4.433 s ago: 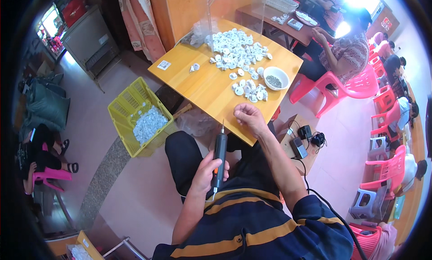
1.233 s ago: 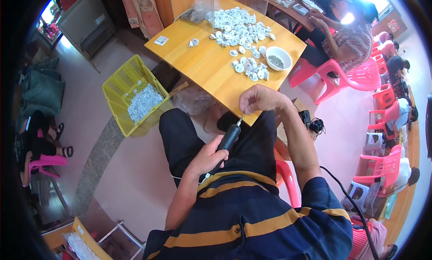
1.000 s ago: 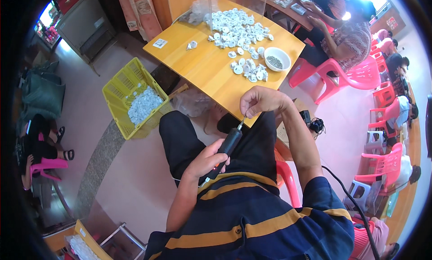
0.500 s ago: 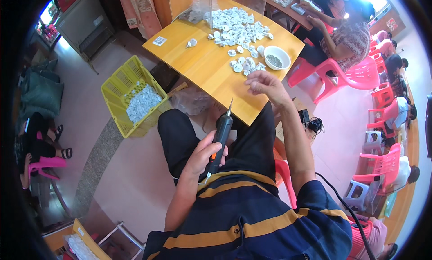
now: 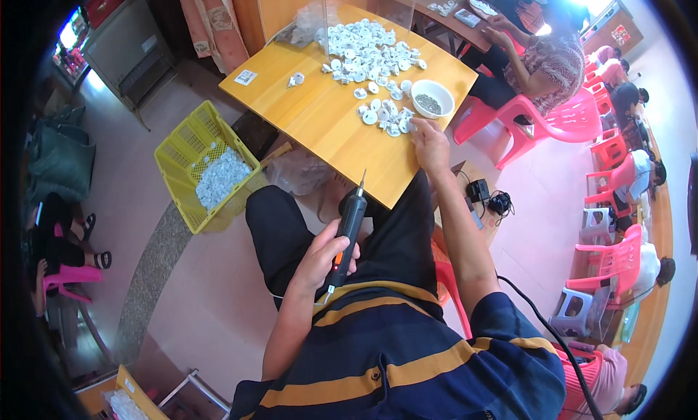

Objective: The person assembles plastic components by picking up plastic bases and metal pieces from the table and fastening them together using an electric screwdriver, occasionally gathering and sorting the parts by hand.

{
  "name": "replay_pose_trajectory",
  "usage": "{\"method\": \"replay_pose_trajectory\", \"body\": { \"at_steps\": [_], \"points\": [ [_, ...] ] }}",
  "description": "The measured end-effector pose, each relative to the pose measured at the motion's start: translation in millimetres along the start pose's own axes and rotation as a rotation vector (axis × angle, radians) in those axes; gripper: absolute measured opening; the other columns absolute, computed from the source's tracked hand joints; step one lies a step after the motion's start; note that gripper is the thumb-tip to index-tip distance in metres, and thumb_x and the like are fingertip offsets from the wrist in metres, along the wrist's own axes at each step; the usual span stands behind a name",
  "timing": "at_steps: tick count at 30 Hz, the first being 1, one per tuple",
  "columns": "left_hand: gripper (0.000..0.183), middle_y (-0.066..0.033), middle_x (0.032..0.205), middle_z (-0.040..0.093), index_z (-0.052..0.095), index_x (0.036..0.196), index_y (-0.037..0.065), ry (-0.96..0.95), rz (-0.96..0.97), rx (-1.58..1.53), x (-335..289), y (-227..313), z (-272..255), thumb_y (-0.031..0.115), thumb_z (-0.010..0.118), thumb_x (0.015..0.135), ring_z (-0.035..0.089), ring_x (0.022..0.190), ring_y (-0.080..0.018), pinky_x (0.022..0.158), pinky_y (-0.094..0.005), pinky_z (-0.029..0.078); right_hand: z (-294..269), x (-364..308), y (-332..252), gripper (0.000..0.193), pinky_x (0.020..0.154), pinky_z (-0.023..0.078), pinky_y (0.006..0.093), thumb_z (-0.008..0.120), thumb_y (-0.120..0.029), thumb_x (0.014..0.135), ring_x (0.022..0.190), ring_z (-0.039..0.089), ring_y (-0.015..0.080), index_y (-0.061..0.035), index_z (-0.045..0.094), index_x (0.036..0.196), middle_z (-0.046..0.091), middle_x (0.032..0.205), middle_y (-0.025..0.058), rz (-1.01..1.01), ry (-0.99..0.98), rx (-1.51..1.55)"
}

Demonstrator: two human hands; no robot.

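My left hand [image 5: 318, 258] is closed around a black electric screwdriver [image 5: 350, 227], held above my lap with its thin bit pointing up and away toward the table edge. Over the right part of the wooden table [image 5: 331, 133], my right hand [image 5: 433, 145] has its fingers drawn together at the edge of a small group of round white plastic parts [image 5: 370, 117]. A white part seems to be pinched at the fingertips, which partly hide it. Just beyond that hand stands a white bowl [image 5: 445, 90] holding many small grey metal pieces, probably screws.
A larger heap of white parts [image 5: 361, 38] covers the table's far side, beside a clear upright panel. Left of my knees, a yellow crate [image 5: 182, 136] holds many whitish pieces. Black adapters with cables [image 5: 478, 191] lie right of my right forearm. A person sits on a pink chair [image 5: 571, 122] at right.
My right hand has gone from hovering over the table's near edge to the small group of white parts. My left hand still holds the screwdriver. The whole view has shifted slightly.
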State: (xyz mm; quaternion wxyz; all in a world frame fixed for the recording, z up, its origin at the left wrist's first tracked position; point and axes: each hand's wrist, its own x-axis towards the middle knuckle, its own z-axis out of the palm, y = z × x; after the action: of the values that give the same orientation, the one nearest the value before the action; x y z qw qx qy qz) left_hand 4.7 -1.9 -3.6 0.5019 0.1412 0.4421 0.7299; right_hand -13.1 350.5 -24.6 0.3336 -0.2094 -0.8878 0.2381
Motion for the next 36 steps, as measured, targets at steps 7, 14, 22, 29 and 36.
{"method": "replay_pose_trajectory", "body": {
  "at_steps": [7,14,22,29,36],
  "points": [
    [0.041,-0.0099,0.087,0.065,0.044,0.136,0.002,0.013,-0.008,-0.006,-1,1,-1,0.019,0.050,0.099,0.064,0.063,-0.0151,0.059,-0.0266,0.054,-5,2,1,0.023,0.073,0.054,0.0401,0.072,-0.012,0.086,0.081,0.067,0.0289,-0.0102,0.069,0.109,0.068,0.095,0.0139,-0.042,-0.068,-0.023],
    [0.031,-0.0085,0.086,0.066,0.049,0.126,0.004,0.001,-0.014,-0.015,-1,1,0,0.020,0.051,0.099,0.064,0.062,-0.0139,0.059,-0.0259,0.054,-11,-2,-3,0.023,0.065,0.052,0.0375,0.077,-0.016,0.083,0.070,0.064,0.0259,-0.0060,0.067,0.101,0.062,0.080,0.0132,-0.071,-0.035,-0.098],
    [0.029,-0.0082,0.086,0.065,0.050,0.124,0.005,0.000,-0.022,-0.013,0,2,0,0.021,0.051,0.100,0.064,0.062,-0.0135,0.059,-0.0254,0.053,-7,-6,-1,0.018,0.066,0.052,0.0332,0.072,-0.016,0.090,0.071,0.064,0.0217,-0.0035,0.065,0.101,0.066,0.084,0.0120,0.050,0.014,0.102],
    [0.031,-0.0078,0.086,0.064,0.049,0.126,0.006,0.009,-0.016,-0.012,-1,1,-2,0.022,0.052,0.099,0.063,0.062,-0.0142,0.059,-0.0262,0.053,5,-38,-49,0.023,0.076,0.052,0.0234,0.060,-0.006,0.099,0.082,0.063,0.0100,-0.0028,0.062,0.121,0.067,0.092,0.0035,0.401,-0.269,0.878],
    [0.036,-0.0074,0.086,0.063,0.048,0.130,0.005,0.083,-0.021,0.005,0,0,-3,0.022,0.053,0.098,0.063,0.062,-0.0135,0.058,-0.0262,0.052,18,-59,-75,0.006,0.079,0.054,0.0268,0.058,-0.004,0.099,0.088,0.066,0.0162,-0.0058,0.056,0.105,0.064,0.101,0.0054,0.450,-0.296,1.241]
  ]
}}
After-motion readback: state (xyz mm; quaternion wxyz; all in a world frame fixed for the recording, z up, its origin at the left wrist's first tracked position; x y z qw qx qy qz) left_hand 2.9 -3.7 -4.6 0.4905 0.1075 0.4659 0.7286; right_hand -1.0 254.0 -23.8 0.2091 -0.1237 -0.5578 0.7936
